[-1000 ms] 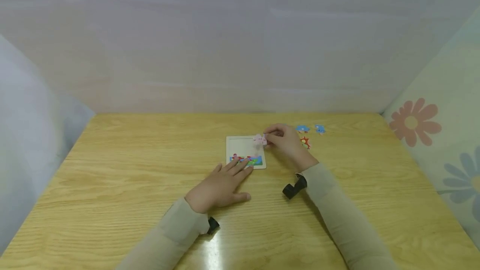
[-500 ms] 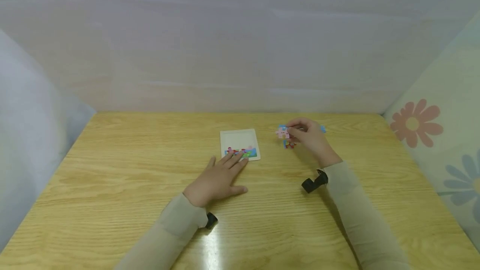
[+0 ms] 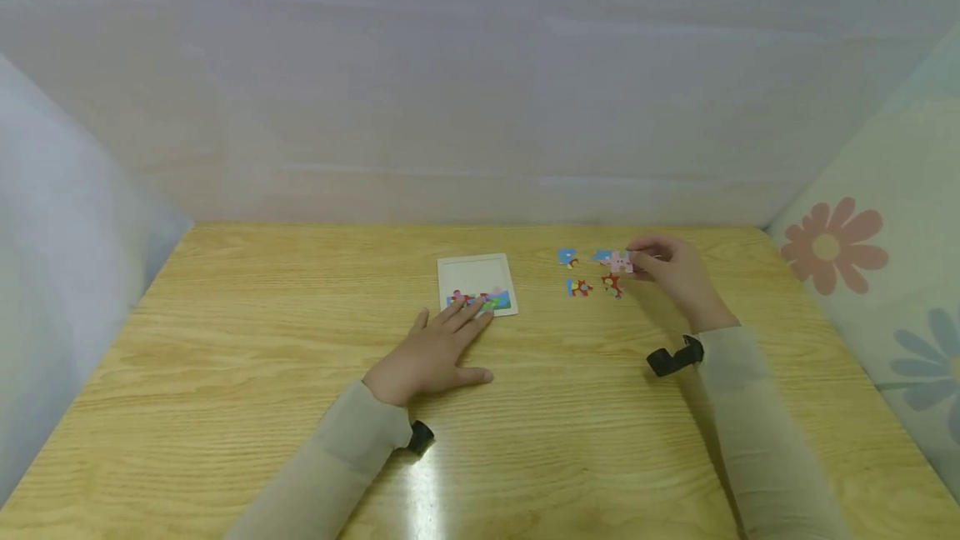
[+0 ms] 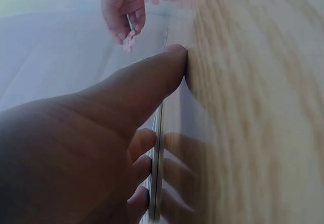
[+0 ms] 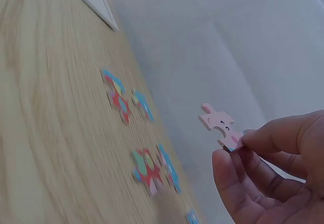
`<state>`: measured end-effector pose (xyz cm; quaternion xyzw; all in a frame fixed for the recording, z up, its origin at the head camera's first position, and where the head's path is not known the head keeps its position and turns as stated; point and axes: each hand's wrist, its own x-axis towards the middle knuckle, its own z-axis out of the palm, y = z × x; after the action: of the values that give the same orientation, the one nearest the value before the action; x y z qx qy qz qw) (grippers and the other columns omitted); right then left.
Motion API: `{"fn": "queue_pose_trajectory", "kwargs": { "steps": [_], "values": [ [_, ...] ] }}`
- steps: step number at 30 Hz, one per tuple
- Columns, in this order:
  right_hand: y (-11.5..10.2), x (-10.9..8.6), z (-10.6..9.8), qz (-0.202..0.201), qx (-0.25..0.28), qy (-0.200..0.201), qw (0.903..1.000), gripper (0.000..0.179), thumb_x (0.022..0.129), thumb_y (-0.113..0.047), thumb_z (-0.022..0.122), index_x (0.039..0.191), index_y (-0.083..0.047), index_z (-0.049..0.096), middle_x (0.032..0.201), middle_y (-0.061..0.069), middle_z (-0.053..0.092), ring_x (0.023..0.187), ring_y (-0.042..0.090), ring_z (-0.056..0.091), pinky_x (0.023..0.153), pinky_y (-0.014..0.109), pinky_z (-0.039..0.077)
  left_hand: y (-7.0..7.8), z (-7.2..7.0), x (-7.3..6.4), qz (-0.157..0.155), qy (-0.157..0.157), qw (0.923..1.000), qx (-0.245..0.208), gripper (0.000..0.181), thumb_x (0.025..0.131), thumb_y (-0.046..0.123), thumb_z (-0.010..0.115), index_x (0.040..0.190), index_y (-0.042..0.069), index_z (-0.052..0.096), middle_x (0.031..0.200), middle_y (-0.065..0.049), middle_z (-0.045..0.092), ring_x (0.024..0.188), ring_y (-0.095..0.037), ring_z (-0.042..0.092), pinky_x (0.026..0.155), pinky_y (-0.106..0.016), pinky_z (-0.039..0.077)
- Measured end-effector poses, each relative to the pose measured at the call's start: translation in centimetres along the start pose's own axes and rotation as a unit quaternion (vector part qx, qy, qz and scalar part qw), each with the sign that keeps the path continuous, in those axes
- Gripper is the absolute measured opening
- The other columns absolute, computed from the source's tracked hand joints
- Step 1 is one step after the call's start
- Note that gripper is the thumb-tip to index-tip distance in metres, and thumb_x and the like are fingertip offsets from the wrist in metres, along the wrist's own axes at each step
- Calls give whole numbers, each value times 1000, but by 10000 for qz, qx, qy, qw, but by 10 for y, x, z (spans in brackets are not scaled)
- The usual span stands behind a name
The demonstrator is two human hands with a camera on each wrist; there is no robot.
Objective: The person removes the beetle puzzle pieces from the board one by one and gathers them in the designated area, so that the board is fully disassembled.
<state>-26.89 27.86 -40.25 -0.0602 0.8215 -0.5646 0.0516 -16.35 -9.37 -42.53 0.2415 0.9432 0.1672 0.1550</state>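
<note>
My right hand (image 3: 675, 282) pinches a pink jigsaw puzzle piece (image 5: 223, 125) by one edge, above the table. Two eyes are printed on that piece. Beneath and beside it lie several loose puzzle pieces in blue, red and yellow, among them a red one (image 3: 612, 286) and a blue one (image 3: 567, 257). My left hand (image 3: 431, 357) lies with spread fingers, its fingertips on the near edge of a white puzzle tray (image 3: 472, 272). A row of colourful fitted pieces (image 3: 498, 302) fills the tray's near side, partly hidden by those fingers.
The wooden table (image 3: 262, 340) ends at a pale cloth backdrop (image 3: 480, 107) behind the pieces. A cloth with printed flowers (image 3: 825, 248) stands at the right. Each wrist carries a black camera mount (image 3: 675, 357).
My right hand has moved right, away from the tray, carrying the pink puzzle piece over the loose ones. The tray has shifted slightly left and away, with my left hand still on it.
</note>
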Motion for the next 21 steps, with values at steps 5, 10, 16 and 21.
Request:
{"fn": "queue_pose_trajectory", "kwargs": {
  "steps": [5,10,16,21],
  "values": [
    [10,-7,-16,164,-308,68,9994,36,105,-17,56,130,9,56,113,5,62,93,7,65,88,27,57,0,1,-1,31,-16,10000,3,89,95,59,62,164,20,21,170,-1,6,156,-29,0,118,-69,6],
    [20,-11,-25,353,-519,188,9979,36,105,-14,56,131,11,55,121,15,62,90,5,65,86,26,57,1,2,-2,78,-42,9999,-50,89,95,58,62,164,19,21,171,-2,6,156,-30,0,117,-70,5],
    [27,-10,-29,539,-793,365,9947,33,105,-11,56,130,11,57,127,28,59,84,2,65,81,22,57,0,2,-2,81,6,10000,-46,89,96,59,61,164,19,20,171,-1,5,156,-30,-1,117,-69,5],
    [32,-9,-30,730,-845,459,9927,32,104,-9,57,129,10,60,126,27,61,82,4,67,77,22,57,2,0,-4,74,3,9999,-71,88,96,58,62,164,19,21,171,-1,6,156,-30,0,117,-69,5]
  ]
}}
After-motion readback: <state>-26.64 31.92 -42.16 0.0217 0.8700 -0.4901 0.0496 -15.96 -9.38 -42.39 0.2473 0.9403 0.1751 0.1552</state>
